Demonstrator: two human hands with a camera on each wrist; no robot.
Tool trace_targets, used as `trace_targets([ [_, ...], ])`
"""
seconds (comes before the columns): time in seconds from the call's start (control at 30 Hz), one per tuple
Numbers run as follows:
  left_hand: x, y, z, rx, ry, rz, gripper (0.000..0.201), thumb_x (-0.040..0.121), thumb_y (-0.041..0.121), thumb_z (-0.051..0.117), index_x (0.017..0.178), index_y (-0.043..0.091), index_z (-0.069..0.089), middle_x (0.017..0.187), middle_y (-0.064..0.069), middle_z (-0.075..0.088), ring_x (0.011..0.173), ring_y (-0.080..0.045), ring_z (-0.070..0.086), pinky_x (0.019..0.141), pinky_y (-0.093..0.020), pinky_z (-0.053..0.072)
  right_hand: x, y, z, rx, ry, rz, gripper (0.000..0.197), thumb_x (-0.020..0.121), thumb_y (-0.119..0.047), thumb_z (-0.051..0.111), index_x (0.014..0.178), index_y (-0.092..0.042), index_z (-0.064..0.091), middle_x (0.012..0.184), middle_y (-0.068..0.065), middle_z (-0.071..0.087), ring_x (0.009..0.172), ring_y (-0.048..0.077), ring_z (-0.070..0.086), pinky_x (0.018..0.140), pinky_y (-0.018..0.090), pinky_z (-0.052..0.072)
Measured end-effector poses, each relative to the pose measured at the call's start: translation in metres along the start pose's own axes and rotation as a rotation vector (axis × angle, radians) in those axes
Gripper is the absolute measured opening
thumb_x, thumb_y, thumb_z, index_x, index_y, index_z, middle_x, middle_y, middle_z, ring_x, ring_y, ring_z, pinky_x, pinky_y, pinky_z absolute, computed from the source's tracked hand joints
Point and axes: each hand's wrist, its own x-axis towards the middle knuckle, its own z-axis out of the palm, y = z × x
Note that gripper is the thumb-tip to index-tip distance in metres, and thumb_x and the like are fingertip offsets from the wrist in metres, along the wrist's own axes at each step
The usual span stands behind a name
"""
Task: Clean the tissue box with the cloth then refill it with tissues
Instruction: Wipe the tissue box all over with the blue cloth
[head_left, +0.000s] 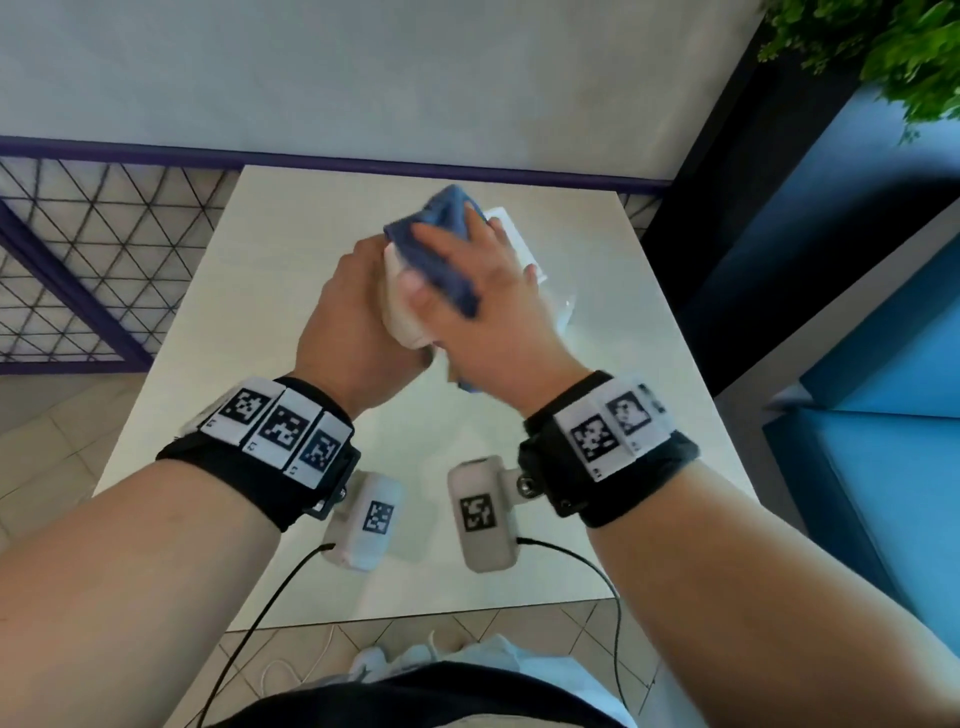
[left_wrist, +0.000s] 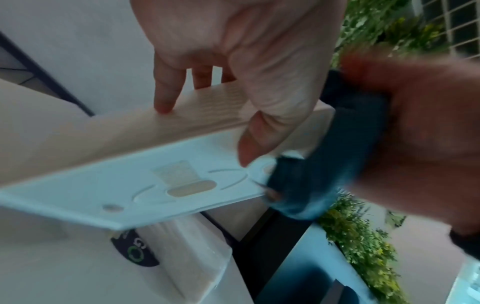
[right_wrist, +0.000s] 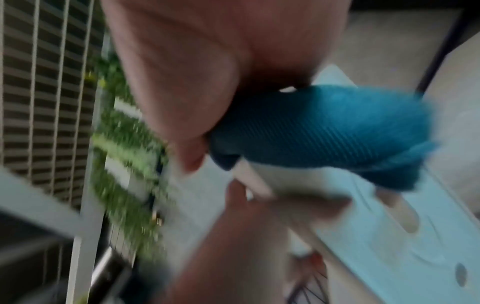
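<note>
My left hand (head_left: 353, 306) grips the tissue box (head_left: 402, 306) and holds it tilted above the table. In the left wrist view its thumb and fingers (left_wrist: 163, 102) clamp the box's wood-grain side (left_wrist: 116, 131), and the white bottom plate (left_wrist: 130, 191) faces the camera. My right hand (head_left: 483, 291) holds the blue cloth (head_left: 441, 244) and presses it against the box's upper end. The right wrist view is blurred, but there the cloth (right_wrist: 324, 131) lies bunched between thumb and palm against the box (right_wrist: 389, 236). A wrapped pack of tissues (left_wrist: 187, 255) lies on the table below.
The pale square table (head_left: 260, 312) stands against a white wall. The tissue pack (head_left: 524, 249) lies behind my right hand. A blue bench (head_left: 883, 415) runs along the right, with a green plant (head_left: 883, 47) above it. A wire grid fence (head_left: 78, 249) is on the left.
</note>
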Motion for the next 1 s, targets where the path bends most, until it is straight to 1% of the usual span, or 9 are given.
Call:
trace_targets([
  [0.03, 0.000, 0.002, -0.001, -0.037, -0.012, 0.003, 0.073, 0.058, 0.032, 0.076, 0.122, 0.024, 0.042, 0.117, 0.002, 0.058, 0.103, -0.016, 0.060, 0.083, -0.025, 0.050, -0.001, 0.002, 0.005, -0.179, -0.097, -0.036, 0.060, 0.091, -0.057, 0.045, 0.147, -0.040, 0.030, 0.162, 0.000, 0.011, 0.150, 0.020, 0.004, 0.119, 0.039, 0.001],
  [0.1, -0.002, 0.005, -0.007, -0.035, -0.026, -0.012, 0.069, 0.058, 0.031, 0.084, 0.112, 0.024, 0.042, 0.113, 0.004, 0.058, 0.095, -0.008, 0.060, 0.074, -0.014, 0.045, 0.002, 0.011, 0.002, -0.275, -0.171, -0.046, 0.054, 0.097, -0.057, 0.028, 0.148, -0.045, 0.020, 0.163, -0.004, 0.003, 0.150, 0.016, -0.008, 0.116, 0.053, -0.010],
  [0.23, -0.006, 0.004, -0.017, 0.045, -0.026, 0.000, 0.081, 0.059, 0.021, 0.087, 0.125, 0.019, 0.039, 0.119, 0.004, 0.054, 0.101, -0.012, 0.052, 0.077, -0.026, 0.040, 0.018, 0.037, -0.014, -0.184, -0.117, 0.054, 0.046, 0.103, -0.044, 0.016, 0.149, -0.044, 0.021, 0.163, -0.005, 0.008, 0.150, 0.013, -0.001, 0.116, 0.055, -0.012],
  [0.37, -0.005, 0.003, -0.015, -0.004, -0.047, -0.024, 0.084, 0.061, 0.015, 0.086, 0.128, 0.017, 0.037, 0.115, 0.007, 0.053, 0.095, -0.010, 0.053, 0.073, -0.023, 0.041, 0.021, 0.022, 0.000, -0.258, -0.107, 0.101, 0.047, 0.102, -0.045, 0.018, 0.149, -0.042, 0.021, 0.163, -0.005, 0.006, 0.150, 0.015, -0.002, 0.117, 0.055, -0.010],
  [0.57, -0.008, 0.007, -0.017, -0.104, -0.049, 0.041, 0.072, 0.063, 0.004, 0.084, 0.114, 0.018, 0.036, 0.097, 0.018, 0.050, 0.081, 0.020, 0.053, 0.066, 0.000, 0.039, -0.004, 0.008, 0.017, -0.265, -0.093, -0.108, 0.045, 0.102, -0.047, 0.023, 0.146, -0.046, 0.027, 0.161, -0.010, 0.014, 0.150, 0.011, 0.000, 0.113, 0.054, -0.015],
  [0.7, -0.014, 0.001, -0.026, -0.053, -0.077, 0.038, 0.082, 0.060, 0.004, 0.085, 0.125, 0.019, 0.038, 0.111, 0.011, 0.051, 0.089, 0.006, 0.048, 0.072, 0.000, 0.037, 0.006, 0.039, 0.001, -0.011, 0.026, 0.137, 0.044, 0.103, -0.041, 0.025, 0.146, -0.040, 0.032, 0.158, -0.008, 0.025, 0.148, 0.012, 0.017, 0.118, 0.052, -0.008],
  [0.83, -0.018, -0.013, -0.032, -0.188, -0.141, -0.011, 0.084, 0.055, 0.010, 0.084, 0.115, 0.042, 0.034, 0.111, 0.022, 0.054, 0.104, 0.015, 0.049, 0.083, -0.036, 0.055, -0.001, 0.047, -0.005, 0.472, -0.007, 0.213, 0.045, 0.103, -0.038, 0.035, 0.147, -0.030, 0.035, 0.148, -0.010, 0.041, 0.132, 0.000, 0.036, 0.115, 0.026, 0.023],
  [0.93, -0.018, -0.016, -0.040, -0.330, -0.197, 0.006, 0.082, 0.055, 0.006, 0.078, 0.111, 0.046, 0.033, 0.114, 0.022, 0.057, 0.115, -0.003, 0.054, 0.080, -0.028, 0.054, -0.004, 0.054, -0.011, 0.477, -0.121, 0.089, 0.081, 0.077, -0.045, 0.069, 0.146, -0.035, 0.027, 0.140, -0.015, 0.046, 0.129, 0.008, 0.047, 0.109, 0.032, 0.040],
  [1.0, -0.017, -0.015, -0.044, -0.379, -0.256, 0.029, 0.084, 0.055, 0.001, 0.077, 0.113, 0.041, 0.032, 0.112, 0.024, 0.059, 0.111, 0.000, 0.057, 0.081, -0.018, 0.052, -0.002, 0.058, -0.017, 0.405, -0.160, -0.005, 0.108, 0.060, -0.033, 0.084, 0.147, -0.030, 0.021, 0.141, -0.006, 0.046, 0.129, 0.012, 0.049, 0.106, 0.033, 0.044],
])
